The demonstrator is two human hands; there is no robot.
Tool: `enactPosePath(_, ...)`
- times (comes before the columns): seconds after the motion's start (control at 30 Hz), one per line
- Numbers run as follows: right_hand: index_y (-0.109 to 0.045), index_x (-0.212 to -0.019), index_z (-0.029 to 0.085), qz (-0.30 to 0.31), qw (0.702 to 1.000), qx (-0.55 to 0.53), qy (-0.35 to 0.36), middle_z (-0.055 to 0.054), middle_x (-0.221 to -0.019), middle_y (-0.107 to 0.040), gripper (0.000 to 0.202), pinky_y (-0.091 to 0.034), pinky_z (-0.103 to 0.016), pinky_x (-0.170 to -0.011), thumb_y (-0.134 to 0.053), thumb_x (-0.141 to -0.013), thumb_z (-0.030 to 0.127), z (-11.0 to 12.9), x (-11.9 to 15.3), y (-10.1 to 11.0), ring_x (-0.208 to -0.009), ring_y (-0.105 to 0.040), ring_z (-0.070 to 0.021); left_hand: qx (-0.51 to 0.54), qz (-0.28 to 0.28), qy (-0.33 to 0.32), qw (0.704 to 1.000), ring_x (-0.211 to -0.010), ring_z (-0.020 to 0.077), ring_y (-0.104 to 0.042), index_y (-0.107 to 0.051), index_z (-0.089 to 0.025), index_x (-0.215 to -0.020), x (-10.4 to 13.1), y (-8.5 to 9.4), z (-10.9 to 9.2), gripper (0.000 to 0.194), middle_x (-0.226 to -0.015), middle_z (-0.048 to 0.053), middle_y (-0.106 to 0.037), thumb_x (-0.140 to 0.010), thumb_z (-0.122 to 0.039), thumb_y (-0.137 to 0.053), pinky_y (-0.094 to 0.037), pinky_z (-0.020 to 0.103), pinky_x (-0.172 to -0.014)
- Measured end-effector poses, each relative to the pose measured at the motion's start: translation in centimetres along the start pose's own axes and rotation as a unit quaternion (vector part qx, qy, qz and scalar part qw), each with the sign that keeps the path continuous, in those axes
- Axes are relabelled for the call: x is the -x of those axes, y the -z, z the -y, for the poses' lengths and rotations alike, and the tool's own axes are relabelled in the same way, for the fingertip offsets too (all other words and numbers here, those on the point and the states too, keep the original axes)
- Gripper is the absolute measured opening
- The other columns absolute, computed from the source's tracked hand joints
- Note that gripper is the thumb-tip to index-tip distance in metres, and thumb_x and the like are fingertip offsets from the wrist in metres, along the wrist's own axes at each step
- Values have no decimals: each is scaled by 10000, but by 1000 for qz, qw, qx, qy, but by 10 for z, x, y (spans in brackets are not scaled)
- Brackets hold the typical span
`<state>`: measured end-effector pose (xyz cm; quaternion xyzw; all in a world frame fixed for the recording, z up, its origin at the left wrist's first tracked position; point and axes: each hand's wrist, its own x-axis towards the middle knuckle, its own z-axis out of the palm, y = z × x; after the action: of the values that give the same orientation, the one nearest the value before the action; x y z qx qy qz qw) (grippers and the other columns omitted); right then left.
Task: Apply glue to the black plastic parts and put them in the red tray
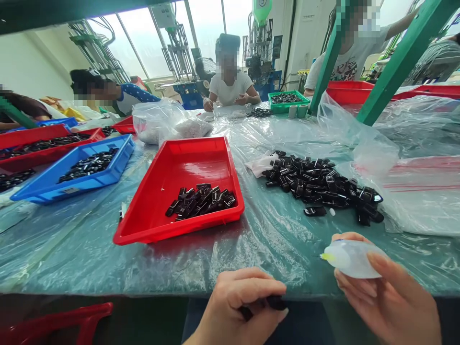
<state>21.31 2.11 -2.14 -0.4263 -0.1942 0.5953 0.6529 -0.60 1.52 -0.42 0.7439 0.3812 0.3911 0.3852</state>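
At the table's front edge my left hand [244,306] is closed around a small black plastic part [276,302], mostly hidden by the fingers. My right hand [391,287] grips a translucent white squeeze bottle [354,258], its yellow tip pointing left toward the left hand but apart from it. Beyond the hands lies a heap of glossy black plastic parts [316,182] on the plastic-covered table. A single black part [315,211] and a small white piece [332,212] lie at the heap's near side. Left of it, a red tray [187,158] holds more black parts [201,201].
A blue tray [72,184] and a red tray [53,155] with black parts stand at the left. Clear bags [158,120] lie behind the near red tray. Plastic bags [420,191] cover the right side. Green posts [395,67] slant up there. Several people sit around the table.
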Motion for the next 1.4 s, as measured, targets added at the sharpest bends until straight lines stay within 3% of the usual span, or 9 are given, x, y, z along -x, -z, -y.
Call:
enactPosePath(0.17, -717, -739, 188, 2, 999, -49, -19, 49, -381, -356, 304, -276, -166, -328, -814, -558, 411, -3, -17, 2, -347, -292, -51, -143, -113, -15, 983, -548, 111, -652, -736, -180, -962, -3, 32, -7, 213, -724, 16, -740, -767, -104, -695, -531, 155, -519)
enactPosePath(0.37, -690, -773, 162, 49, 993, -104, -23, 59, -404, -393, 261, -317, -167, -348, -779, -666, 382, -8, -24, 9, -352, -313, -44, -317, -277, -2, 907, -455, 100, -588, -688, -170, -1087, -24, 75, 7, 309, -657, -26, -679, -806, -295, -662, -523, 203, -504)
enactPosePath(0.5, -634, -804, 147, 95, 985, -146, -19, 92, -473, -421, 221, -331, -161, -345, -697, -801, 359, -12, -28, 10, -356, -354, -43, -405, -249, 32, 879, -560, 175, -669, -691, -127, -1051, -46, 101, 23, 333, -748, 51, -743, -846, -357, -565, -543, 273, -545)
enactPosePath(0.6, -595, -833, 145, 127, 975, -179, -22, 96, -541, -450, 207, -363, -169, -358, -596, -913, 336, -16, -31, 12, -379, -403, -49, -431, -210, 22, 877, -603, 225, -698, -711, -126, -1005, -58, 108, 30, 326, -749, 77, -761, -826, -353, -560, -547, 313, -544)
enactPosePath(0.77, -587, -884, 142, 142, 963, -229, -19, 54, -673, -539, 193, -427, -190, -414, -573, -934, 327, -15, -36, 9, -456, -477, -61, -433, -227, -123, 864, -837, 256, -702, -702, -155, -959, -69, 79, 21, 227, -933, 107, -753, -855, -303, -565, -562, 368, -733)
enactPosePath(0.83, -589, -921, 143, 139, 959, -245, -14, 38, -720, -560, 190, -440, -197, -431, -571, -934, 332, -13, -37, 5, -489, -499, -69, -406, -180, -180, 878, -834, 223, -686, -685, -158, -969, -73, 58, 13, 176, -922, 93, -739, -884, -234, -550, -553, 346, -762)
enactPosePath(0.93, -587, -992, 148, 131, 956, -262, -7, 14, -790, -583, 209, -464, -214, -460, -565, -936, 347, -9, -37, 0, -541, -532, -85, -382, -20, -152, 911, -832, 222, -660, -664, -144, -1028, -83, 26, 3, 200, -945, 101, -720, -897, -171, -515, -554, 345, -746)
enactPosePath(1.03, -582, -1031, 152, 125, 955, -270, -2, -5, -847, -598, 235, -484, -232, -488, -561, -935, 365, -6, -37, -2, -582, -555, -98, -390, 88, -113, 910, -869, 248, -656, -669, -134, -1047, -100, 1, 0, 212, -965, 107, -713, -876, -159, -547, -561, 369, -760)
enactPosePath(1.4, -584, -1031, 151, 127, 950, -282, 34, -11, -870, -602, 211, -502, -248, -517, -573, -930, 336, -5, -37, 3, -619, -573, -111, -440, 176, -103, 875, -864, 199, -657, -654, -126, -949, -157, -59, 6, 121, -962, 63, -670, -905, -222, -594, -554, 355, -731)
